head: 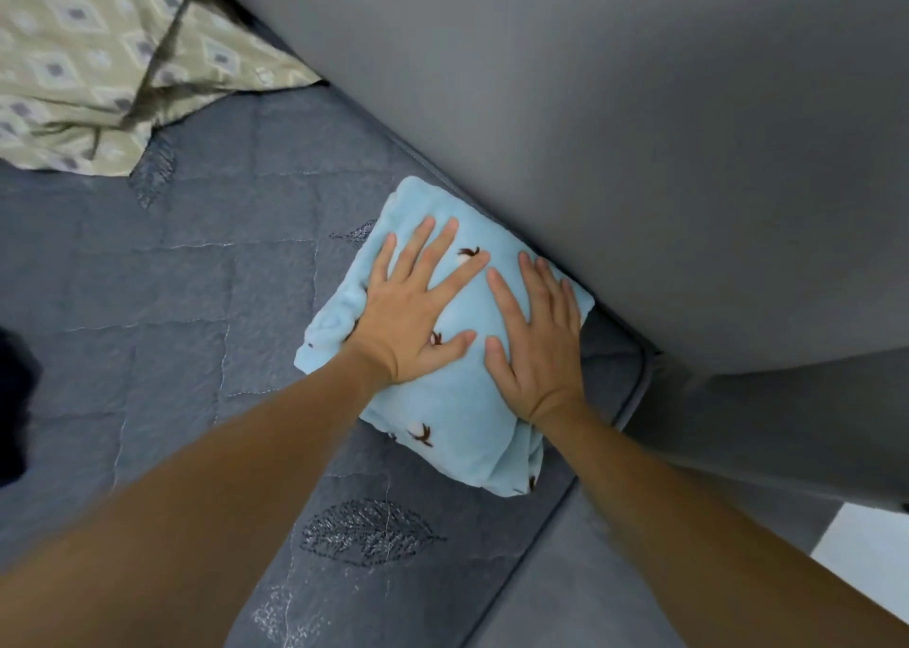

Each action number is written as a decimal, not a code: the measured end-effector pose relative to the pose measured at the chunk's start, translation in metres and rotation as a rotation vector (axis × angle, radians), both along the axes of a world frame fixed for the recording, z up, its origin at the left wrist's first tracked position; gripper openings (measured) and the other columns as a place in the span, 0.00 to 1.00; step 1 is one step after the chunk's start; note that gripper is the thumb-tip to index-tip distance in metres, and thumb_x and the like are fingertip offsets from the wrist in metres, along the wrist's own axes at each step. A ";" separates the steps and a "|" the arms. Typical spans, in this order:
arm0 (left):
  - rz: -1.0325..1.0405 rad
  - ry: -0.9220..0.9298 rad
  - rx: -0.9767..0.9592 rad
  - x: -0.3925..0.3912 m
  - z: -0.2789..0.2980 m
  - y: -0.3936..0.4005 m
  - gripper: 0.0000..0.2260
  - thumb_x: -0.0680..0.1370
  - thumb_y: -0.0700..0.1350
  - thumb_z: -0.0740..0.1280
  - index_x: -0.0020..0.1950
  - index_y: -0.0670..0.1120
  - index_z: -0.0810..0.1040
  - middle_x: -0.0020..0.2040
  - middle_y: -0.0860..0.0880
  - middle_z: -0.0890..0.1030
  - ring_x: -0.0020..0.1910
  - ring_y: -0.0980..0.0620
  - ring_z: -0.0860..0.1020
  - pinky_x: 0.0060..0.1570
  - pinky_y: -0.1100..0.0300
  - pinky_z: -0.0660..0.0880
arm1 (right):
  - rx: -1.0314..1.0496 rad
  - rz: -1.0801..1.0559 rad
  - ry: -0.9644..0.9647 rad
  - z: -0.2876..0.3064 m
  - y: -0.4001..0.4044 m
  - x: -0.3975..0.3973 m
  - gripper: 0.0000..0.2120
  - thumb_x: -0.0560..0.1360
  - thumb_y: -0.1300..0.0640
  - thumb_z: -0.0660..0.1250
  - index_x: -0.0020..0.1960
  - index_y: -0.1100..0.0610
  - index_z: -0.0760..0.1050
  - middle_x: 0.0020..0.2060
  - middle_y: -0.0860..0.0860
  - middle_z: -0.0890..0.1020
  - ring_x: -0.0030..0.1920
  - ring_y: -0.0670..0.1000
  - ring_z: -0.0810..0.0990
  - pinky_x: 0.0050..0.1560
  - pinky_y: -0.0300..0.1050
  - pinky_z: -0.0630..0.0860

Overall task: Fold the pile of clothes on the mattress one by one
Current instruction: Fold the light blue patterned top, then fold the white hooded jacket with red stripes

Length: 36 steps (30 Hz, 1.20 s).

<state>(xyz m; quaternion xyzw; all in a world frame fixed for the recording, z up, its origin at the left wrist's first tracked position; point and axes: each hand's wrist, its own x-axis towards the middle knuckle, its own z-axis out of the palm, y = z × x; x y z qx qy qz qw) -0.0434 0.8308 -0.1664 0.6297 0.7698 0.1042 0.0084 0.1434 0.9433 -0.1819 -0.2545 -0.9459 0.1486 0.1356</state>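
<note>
Both palms press a folded fleece garment.
Left hand [410,323] and right hand [536,347] lie flat, fingers spread and released, on the light-blue fleece [442,416] on the quilted mattress [196,278].

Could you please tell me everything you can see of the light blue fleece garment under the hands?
The light blue fleece garment looks plush, printed with small brown-and-white sprigs. It lies folded into a compact, layered bundle on the quilted grey mattress, near its edge beside a grey wall. The left hand and right hand press flat on it, fingers spread.

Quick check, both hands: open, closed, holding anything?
Left hand: open, flat, pressing on the folded light blue fleece garment.
Right hand: open, flat on the same garment, gripping nothing.
</note>
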 end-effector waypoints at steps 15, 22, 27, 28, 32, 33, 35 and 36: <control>0.101 -0.059 -0.046 0.045 0.152 -0.071 0.31 0.83 0.64 0.52 0.85 0.59 0.51 0.85 0.49 0.54 0.84 0.44 0.50 0.81 0.42 0.47 | 0.096 -0.005 -0.145 0.170 -0.051 0.008 0.34 0.79 0.43 0.57 0.82 0.55 0.61 0.81 0.62 0.60 0.82 0.63 0.56 0.81 0.66 0.52; 0.282 -0.148 -0.051 0.055 0.188 -0.140 0.30 0.85 0.61 0.53 0.85 0.54 0.54 0.85 0.48 0.55 0.84 0.47 0.51 0.82 0.46 0.47 | 0.129 0.078 -0.121 0.212 -0.116 -0.013 0.35 0.76 0.48 0.62 0.81 0.58 0.61 0.81 0.60 0.61 0.82 0.61 0.56 0.81 0.63 0.51; 0.379 -0.203 -0.121 0.043 0.195 -0.241 0.28 0.84 0.58 0.57 0.84 0.53 0.57 0.84 0.48 0.57 0.83 0.47 0.53 0.81 0.47 0.49 | 0.033 0.135 -0.151 0.209 -0.204 -0.022 0.34 0.75 0.49 0.60 0.80 0.58 0.64 0.79 0.59 0.66 0.80 0.60 0.62 0.80 0.62 0.58; 0.418 -0.212 -0.127 0.038 0.197 -0.264 0.28 0.84 0.57 0.57 0.84 0.53 0.58 0.84 0.48 0.58 0.83 0.47 0.53 0.81 0.47 0.50 | 0.005 0.151 -0.149 0.209 -0.223 -0.028 0.34 0.75 0.49 0.60 0.79 0.58 0.65 0.78 0.59 0.68 0.79 0.61 0.65 0.79 0.62 0.60; 0.549 -0.207 -0.158 0.011 0.208 -0.357 0.28 0.84 0.59 0.55 0.83 0.52 0.60 0.83 0.47 0.61 0.82 0.46 0.57 0.80 0.46 0.55 | -0.105 0.247 -0.198 0.216 -0.302 -0.072 0.34 0.75 0.47 0.59 0.79 0.58 0.66 0.76 0.59 0.71 0.75 0.59 0.68 0.76 0.59 0.65; 0.594 -0.211 -0.167 0.004 0.211 -0.380 0.29 0.82 0.60 0.53 0.83 0.52 0.61 0.82 0.46 0.62 0.81 0.45 0.59 0.79 0.46 0.56 | -0.115 0.279 -0.214 0.218 -0.321 -0.087 0.34 0.76 0.46 0.59 0.79 0.58 0.66 0.76 0.58 0.71 0.75 0.59 0.69 0.74 0.58 0.66; 0.694 -0.240 -0.182 -0.010 0.213 -0.428 0.31 0.80 0.61 0.52 0.83 0.51 0.62 0.81 0.46 0.64 0.81 0.44 0.60 0.78 0.45 0.58 | -0.124 0.356 -0.232 0.219 -0.357 -0.116 0.33 0.76 0.45 0.58 0.79 0.57 0.66 0.75 0.56 0.72 0.73 0.59 0.71 0.70 0.57 0.69; 0.743 -0.246 -0.185 -0.015 0.212 -0.453 0.31 0.80 0.60 0.53 0.82 0.50 0.63 0.80 0.45 0.65 0.80 0.43 0.62 0.77 0.45 0.59 | -0.125 0.397 -0.243 0.219 -0.375 -0.130 0.33 0.76 0.44 0.58 0.79 0.56 0.66 0.74 0.55 0.72 0.72 0.59 0.71 0.69 0.57 0.70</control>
